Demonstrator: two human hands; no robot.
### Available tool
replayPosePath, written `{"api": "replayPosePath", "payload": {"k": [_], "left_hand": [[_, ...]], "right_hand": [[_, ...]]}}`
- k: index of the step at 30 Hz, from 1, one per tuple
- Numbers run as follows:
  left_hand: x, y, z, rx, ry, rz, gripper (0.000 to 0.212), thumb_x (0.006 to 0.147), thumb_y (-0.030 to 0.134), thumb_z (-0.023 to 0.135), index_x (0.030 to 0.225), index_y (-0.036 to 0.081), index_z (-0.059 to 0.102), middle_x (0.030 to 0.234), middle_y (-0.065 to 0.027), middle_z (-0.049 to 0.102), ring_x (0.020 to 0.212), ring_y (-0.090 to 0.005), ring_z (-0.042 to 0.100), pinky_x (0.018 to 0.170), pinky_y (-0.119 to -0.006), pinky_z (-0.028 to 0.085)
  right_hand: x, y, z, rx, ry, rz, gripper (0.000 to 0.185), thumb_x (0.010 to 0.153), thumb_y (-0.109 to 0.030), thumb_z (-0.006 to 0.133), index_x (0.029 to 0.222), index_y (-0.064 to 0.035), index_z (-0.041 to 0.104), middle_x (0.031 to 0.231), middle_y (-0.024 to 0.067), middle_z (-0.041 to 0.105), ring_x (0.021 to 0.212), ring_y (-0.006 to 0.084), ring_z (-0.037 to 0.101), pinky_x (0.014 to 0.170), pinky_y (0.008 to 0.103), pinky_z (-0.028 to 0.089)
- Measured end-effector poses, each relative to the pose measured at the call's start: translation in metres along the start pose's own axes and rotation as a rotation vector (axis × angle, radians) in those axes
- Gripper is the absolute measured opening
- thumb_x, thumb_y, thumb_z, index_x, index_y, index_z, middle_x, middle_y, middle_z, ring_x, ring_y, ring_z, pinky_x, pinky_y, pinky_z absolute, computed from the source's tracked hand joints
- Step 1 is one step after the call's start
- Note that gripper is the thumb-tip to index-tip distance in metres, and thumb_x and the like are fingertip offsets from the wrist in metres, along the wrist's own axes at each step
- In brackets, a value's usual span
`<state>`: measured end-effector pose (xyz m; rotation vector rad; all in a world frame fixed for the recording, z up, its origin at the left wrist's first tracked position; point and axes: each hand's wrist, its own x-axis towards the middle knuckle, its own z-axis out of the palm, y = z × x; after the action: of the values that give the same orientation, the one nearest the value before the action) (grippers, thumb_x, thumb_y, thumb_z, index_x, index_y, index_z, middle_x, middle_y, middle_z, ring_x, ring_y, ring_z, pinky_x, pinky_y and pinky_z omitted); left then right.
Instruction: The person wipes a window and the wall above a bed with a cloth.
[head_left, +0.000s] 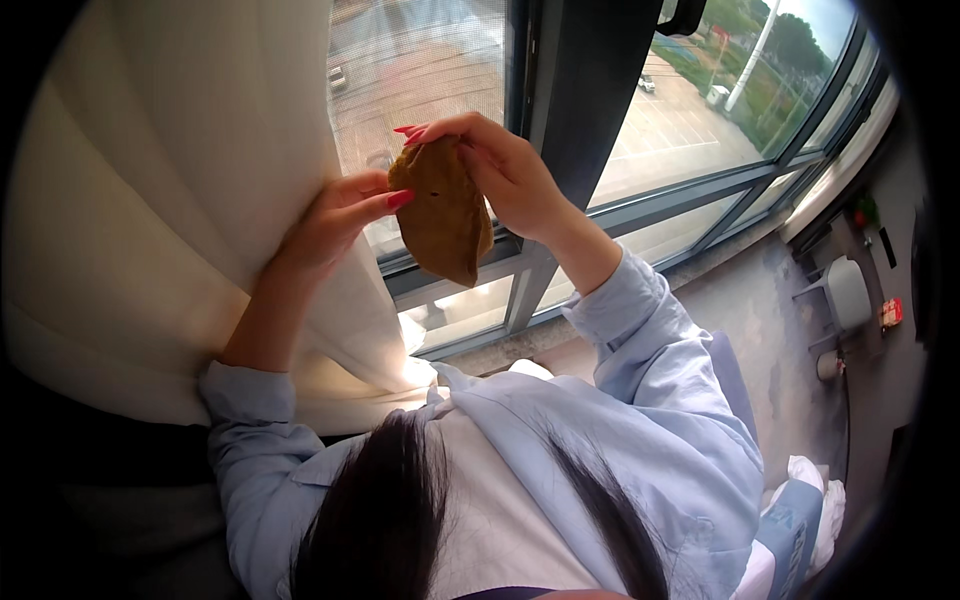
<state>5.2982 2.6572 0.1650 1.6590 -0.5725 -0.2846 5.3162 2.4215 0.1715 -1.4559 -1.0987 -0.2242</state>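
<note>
Up in front of the window, a limp brown cloth (442, 210) hangs between my two hands; it looks folded or bunched, with a small dark spot near its middle. My left hand (337, 217) pinches its left edge between thumb and fingers, close beside the pale curtain. At its top right, my right hand (502, 169) grips the upper edge, with the fingertips over the top. The fingers behind the cloth are partly hidden.
A long cream curtain (150, 187) hangs on the left. Dark window frames (577, 112) stand ahead, with a parking area outside. At the right are a white chair (847, 292), a desk with a red packet (891, 313), and a blue-and-white bag or cloth (787, 532).
</note>
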Motion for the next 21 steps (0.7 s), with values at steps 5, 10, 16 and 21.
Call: {"api": "replayPosePath", "payload": {"k": [5,10,16,21], "left_hand": [[0.01,-0.02,0.016,-0.417,-0.02,-0.281,0.026,0.096,0.025,0.059,0.11,0.003,0.063,0.104,-0.0047,0.065,0.104,-0.0098,0.056,0.094,-0.027,0.041],[0.009,-0.022,0.049,-0.283,0.116,-0.284,0.022,0.098,0.025,0.055,0.107,0.006,0.061,0.101,-0.0036,0.065,0.098,-0.01,0.06,0.09,-0.027,0.046],[0.009,-0.04,0.084,-0.297,0.091,-0.428,0.022,0.101,0.027,0.048,0.11,0.009,0.057,0.095,-0.003,0.063,0.081,-0.0104,0.064,0.07,-0.026,0.053],[0.014,-0.064,0.122,-0.319,0.017,-0.456,0.022,0.103,0.029,0.044,0.109,0.008,0.05,0.082,-0.0048,0.061,0.046,-0.0116,0.051,0.041,-0.025,0.044]], "right_hand": [[-0.027,0.01,0.003,-0.036,0.154,0.087,0.034,0.095,0.006,0.037,0.122,-0.003,0.055,0.123,0.0125,0.06,0.121,0.0198,0.053,0.104,0.0318,0.042],[-0.093,0.024,0.026,-0.377,0.565,0.229,0.033,0.093,0.0,0.048,0.125,-0.0046,0.052,0.116,0.0114,0.06,0.098,0.017,0.061,0.089,0.0297,0.048],[-0.193,0.059,0.053,0.591,0.803,0.637,0.022,0.099,-0.019,0.048,0.115,-0.0045,0.052,0.114,0.0114,0.058,0.092,0.0138,0.06,0.084,0.0293,0.048],[-0.209,0.04,0.045,1.066,0.756,0.823,0.056,0.099,-0.051,0.038,0.123,-0.0033,0.055,0.124,0.0141,0.059,0.115,0.0199,0.054,0.099,0.0354,0.039]]}}
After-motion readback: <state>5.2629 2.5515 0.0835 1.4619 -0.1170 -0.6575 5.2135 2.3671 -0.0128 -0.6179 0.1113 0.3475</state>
